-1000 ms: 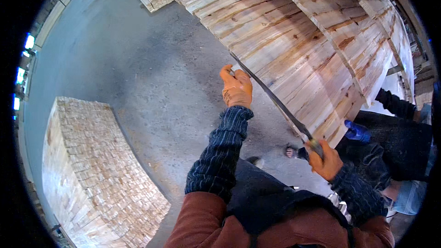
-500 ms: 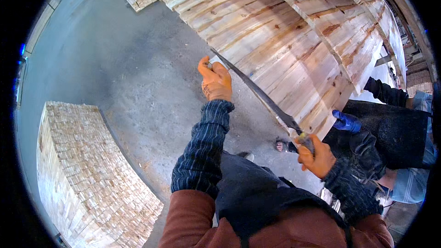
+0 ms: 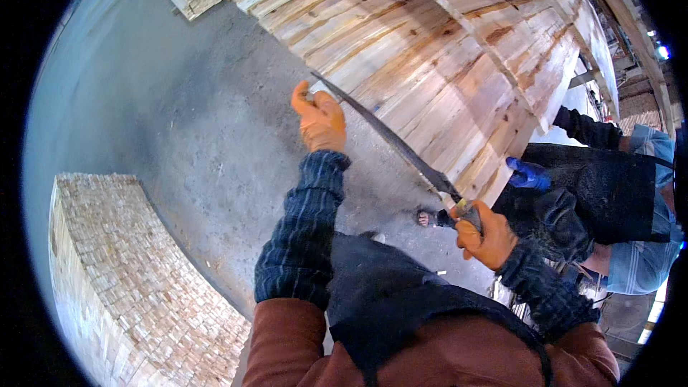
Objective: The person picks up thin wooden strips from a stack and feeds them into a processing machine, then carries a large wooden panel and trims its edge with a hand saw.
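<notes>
A long dark blade [image 3: 390, 136] lies along the near edge of a wide panel of side-by-side wooden boards [image 3: 401, 50]. My right hand [image 3: 489, 236], in an orange glove, is wrapped around the handle [image 3: 469, 215] at its near end. At the far end, my left hand [image 3: 320, 120], also orange-gloved, is closed on a small whitish grip [image 3: 317, 87] by the blade's tip, its thumb raised. The blade seems to touch the board edge, though the contact is hard to make out.
A co-worker in a black apron [image 3: 595, 179] stands to the right, a blue-gloved hand [image 3: 528, 173] at the panel's corner. A tall stack of wood pieces [image 3: 143, 265] stands at lower left. Cross battens [image 3: 473, 32] run over the panel. Grey concrete floor [image 3: 208, 115] lies between.
The whole view has shifted slightly, so the panel, blade and hands appear a little farther left. Both hands keep their hold, and the blade stays along the panel's edge.
</notes>
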The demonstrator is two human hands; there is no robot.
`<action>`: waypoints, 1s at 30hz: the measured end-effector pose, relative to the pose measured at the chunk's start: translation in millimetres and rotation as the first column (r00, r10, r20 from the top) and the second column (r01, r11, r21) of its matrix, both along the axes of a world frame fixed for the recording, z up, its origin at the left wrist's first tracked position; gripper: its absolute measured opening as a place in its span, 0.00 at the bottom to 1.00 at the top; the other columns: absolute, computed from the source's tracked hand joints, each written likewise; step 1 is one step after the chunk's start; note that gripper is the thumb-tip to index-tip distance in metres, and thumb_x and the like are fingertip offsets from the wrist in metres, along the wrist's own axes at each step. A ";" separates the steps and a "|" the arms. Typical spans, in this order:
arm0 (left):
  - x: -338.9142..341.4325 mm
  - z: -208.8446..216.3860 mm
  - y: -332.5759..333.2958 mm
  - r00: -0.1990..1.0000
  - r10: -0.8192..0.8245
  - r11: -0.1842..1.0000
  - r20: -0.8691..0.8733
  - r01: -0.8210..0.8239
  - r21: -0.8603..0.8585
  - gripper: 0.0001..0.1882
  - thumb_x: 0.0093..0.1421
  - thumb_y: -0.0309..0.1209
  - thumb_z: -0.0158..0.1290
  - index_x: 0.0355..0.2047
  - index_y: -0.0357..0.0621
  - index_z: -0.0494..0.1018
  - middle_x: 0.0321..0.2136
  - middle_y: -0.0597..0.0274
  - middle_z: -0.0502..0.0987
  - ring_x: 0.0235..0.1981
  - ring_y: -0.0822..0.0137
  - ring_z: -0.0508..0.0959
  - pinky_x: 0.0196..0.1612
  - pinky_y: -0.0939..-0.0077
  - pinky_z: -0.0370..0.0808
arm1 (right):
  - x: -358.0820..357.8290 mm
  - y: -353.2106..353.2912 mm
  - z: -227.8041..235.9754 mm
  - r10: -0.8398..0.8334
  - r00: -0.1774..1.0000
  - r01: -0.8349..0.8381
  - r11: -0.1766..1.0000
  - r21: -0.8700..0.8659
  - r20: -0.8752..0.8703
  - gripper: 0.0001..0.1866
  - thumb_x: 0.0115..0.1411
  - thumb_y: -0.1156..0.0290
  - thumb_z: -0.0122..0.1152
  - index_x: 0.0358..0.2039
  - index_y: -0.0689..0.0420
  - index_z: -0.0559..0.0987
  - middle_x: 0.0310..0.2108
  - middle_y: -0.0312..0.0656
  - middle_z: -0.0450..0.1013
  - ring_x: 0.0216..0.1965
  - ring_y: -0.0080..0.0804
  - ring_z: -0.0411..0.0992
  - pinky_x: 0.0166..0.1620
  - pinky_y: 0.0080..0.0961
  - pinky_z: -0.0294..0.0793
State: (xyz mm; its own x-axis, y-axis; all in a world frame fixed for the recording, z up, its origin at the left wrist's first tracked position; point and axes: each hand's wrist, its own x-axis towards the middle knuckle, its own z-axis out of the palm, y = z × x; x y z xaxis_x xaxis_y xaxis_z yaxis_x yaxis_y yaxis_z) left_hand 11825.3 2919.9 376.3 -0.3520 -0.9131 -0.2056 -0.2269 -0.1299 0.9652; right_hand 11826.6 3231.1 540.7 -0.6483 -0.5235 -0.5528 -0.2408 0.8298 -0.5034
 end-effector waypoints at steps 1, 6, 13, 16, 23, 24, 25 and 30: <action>0.3 0.5 0.0 1.000 0.002 1.000 -0.003 -0.002 0.031 0.27 0.70 0.37 0.45 0.66 0.47 0.56 0.30 0.52 0.80 0.29 0.56 0.80 0.38 0.60 0.76 | -2.4 -9.8 -0.6 0.037 0.999 -0.037 0.999 -0.006 -0.029 0.24 0.67 0.53 0.56 0.55 0.57 0.73 0.25 0.49 0.79 0.27 0.38 0.81 0.34 0.37 0.79; -16.6 -5.0 3.2 1.000 0.001 0.997 0.026 0.001 -0.075 0.26 0.69 0.38 0.45 0.65 0.46 0.59 0.27 0.52 0.80 0.30 0.54 0.81 0.40 0.59 0.76 | -63.8 -170.5 -34.1 0.076 0.996 -0.077 0.996 -0.040 -0.039 0.25 0.66 0.49 0.53 0.45 0.61 0.73 0.20 0.46 0.76 0.21 0.39 0.77 0.28 0.38 0.75; 2.6 -19.9 -5.1 0.998 0.052 0.991 -0.020 -0.054 -0.122 0.26 0.69 0.39 0.42 0.65 0.46 0.58 0.30 0.47 0.81 0.31 0.50 0.82 0.39 0.57 0.77 | 8.6 3.0 -7.1 -0.085 0.994 0.092 0.991 -0.101 0.071 0.20 0.67 0.62 0.58 0.56 0.57 0.74 0.22 0.41 0.78 0.23 0.28 0.78 0.30 0.32 0.79; -6.2 -19.0 -2.7 0.999 -0.007 0.990 0.032 0.011 -0.138 0.29 0.68 0.38 0.44 0.67 0.48 0.55 0.28 0.51 0.81 0.23 0.57 0.81 0.33 0.61 0.78 | -0.8 -16.9 -1.6 -0.012 1.000 0.011 0.999 -0.048 -0.023 0.21 0.67 0.57 0.57 0.53 0.58 0.75 0.21 0.41 0.77 0.23 0.29 0.79 0.30 0.33 0.79; -15.2 -15.1 -2.3 0.990 0.065 0.975 0.128 -0.035 -0.219 0.27 0.70 0.42 0.42 0.66 0.52 0.56 0.36 0.44 0.83 0.34 0.46 0.83 0.41 0.54 0.77 | -58.6 -182.8 -47.7 0.064 0.998 -0.066 0.993 -0.094 -0.027 0.28 0.65 0.48 0.54 0.47 0.64 0.73 0.22 0.48 0.77 0.22 0.41 0.77 0.28 0.40 0.77; -1.2 -13.0 -5.8 0.998 0.028 0.997 0.053 -0.024 -0.070 0.26 0.70 0.42 0.42 0.66 0.52 0.56 0.37 0.44 0.82 0.36 0.46 0.83 0.42 0.53 0.76 | -44.3 -158.3 -41.7 0.098 0.995 -0.096 0.984 -0.149 0.008 0.28 0.65 0.47 0.53 0.47 0.64 0.73 0.23 0.48 0.77 0.22 0.42 0.78 0.28 0.40 0.77; 1.0 -3.2 -7.6 0.998 0.037 0.993 0.057 -0.030 -0.114 0.26 0.70 0.42 0.42 0.66 0.52 0.57 0.37 0.45 0.82 0.35 0.47 0.83 0.42 0.54 0.77 | -39.3 -103.5 -57.5 0.134 0.984 -0.159 0.958 -0.238 -0.117 0.26 0.66 0.49 0.55 0.49 0.62 0.74 0.22 0.47 0.77 0.23 0.39 0.78 0.29 0.39 0.77; 5.3 -13.2 -0.3 0.999 0.040 0.988 0.015 -0.038 -0.149 0.25 0.70 0.40 0.42 0.66 0.55 0.57 0.33 0.48 0.81 0.32 0.51 0.82 0.40 0.56 0.77 | 4.4 -14.8 10.8 0.054 0.998 -0.051 0.994 -0.097 0.021 0.22 0.67 0.54 0.55 0.51 0.59 0.75 0.21 0.46 0.78 0.21 0.37 0.78 0.29 0.38 0.77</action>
